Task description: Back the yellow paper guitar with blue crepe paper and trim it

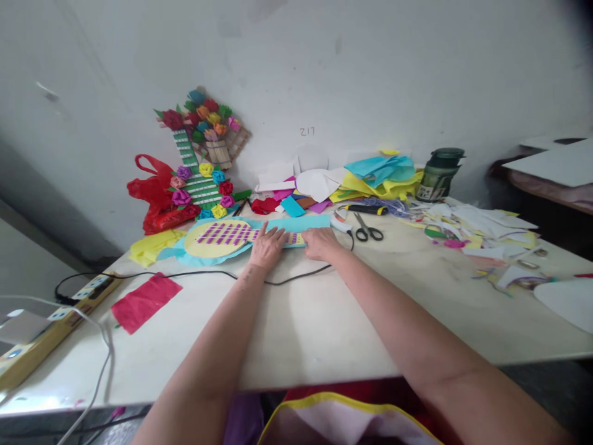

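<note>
Two hands on one blue-and-yellow paper guitar point(222, 238), far middle of bench point(324, 321). Left hand point(267, 245): fingers spread flat on its neck, gripping nothing. Right hand point(320, 243): fingers curled, grip unclear. Scissors point(368, 232) just right.

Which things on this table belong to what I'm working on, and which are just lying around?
In hand: blue paper cutout under the left hand and right hand, yellow oval with purple strips on it.
Lying about: scissors, red sheet, green jar, red bag, flower craft, paper scraps.
</note>
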A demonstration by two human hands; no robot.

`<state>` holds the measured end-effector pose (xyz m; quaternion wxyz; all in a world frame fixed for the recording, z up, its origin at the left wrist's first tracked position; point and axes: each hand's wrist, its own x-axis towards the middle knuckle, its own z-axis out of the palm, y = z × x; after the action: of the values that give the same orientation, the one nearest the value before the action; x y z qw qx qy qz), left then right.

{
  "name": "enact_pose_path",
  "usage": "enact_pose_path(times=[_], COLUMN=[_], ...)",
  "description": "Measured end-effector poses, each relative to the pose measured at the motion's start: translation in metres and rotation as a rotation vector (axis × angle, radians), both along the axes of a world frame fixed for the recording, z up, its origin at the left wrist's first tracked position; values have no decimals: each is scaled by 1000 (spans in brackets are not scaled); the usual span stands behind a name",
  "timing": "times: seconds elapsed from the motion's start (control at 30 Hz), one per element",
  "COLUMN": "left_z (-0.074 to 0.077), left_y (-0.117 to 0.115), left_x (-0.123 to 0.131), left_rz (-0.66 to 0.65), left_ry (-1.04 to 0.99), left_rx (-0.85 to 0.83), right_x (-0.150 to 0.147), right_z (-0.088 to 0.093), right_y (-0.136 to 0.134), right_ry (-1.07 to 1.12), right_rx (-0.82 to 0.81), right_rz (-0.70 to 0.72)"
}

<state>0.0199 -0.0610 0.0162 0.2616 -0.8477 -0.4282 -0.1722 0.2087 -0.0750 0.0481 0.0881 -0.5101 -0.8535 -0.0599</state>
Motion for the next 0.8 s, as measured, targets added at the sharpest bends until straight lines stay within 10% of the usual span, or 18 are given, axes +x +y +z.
enact_pose_path(times=[0.57,0.8], left_z=[0,1], left_y=[0,-2], left_x=[29,15], left_rz=[-30,-10], left_ry=[-7,-145], left_rx=[-58,-29], right_x=[9,31], right_z=[6,1], right_y=[4,25], right_ry=[251,798], right_rx=[-24,-165], right_rz=[-39,-459])
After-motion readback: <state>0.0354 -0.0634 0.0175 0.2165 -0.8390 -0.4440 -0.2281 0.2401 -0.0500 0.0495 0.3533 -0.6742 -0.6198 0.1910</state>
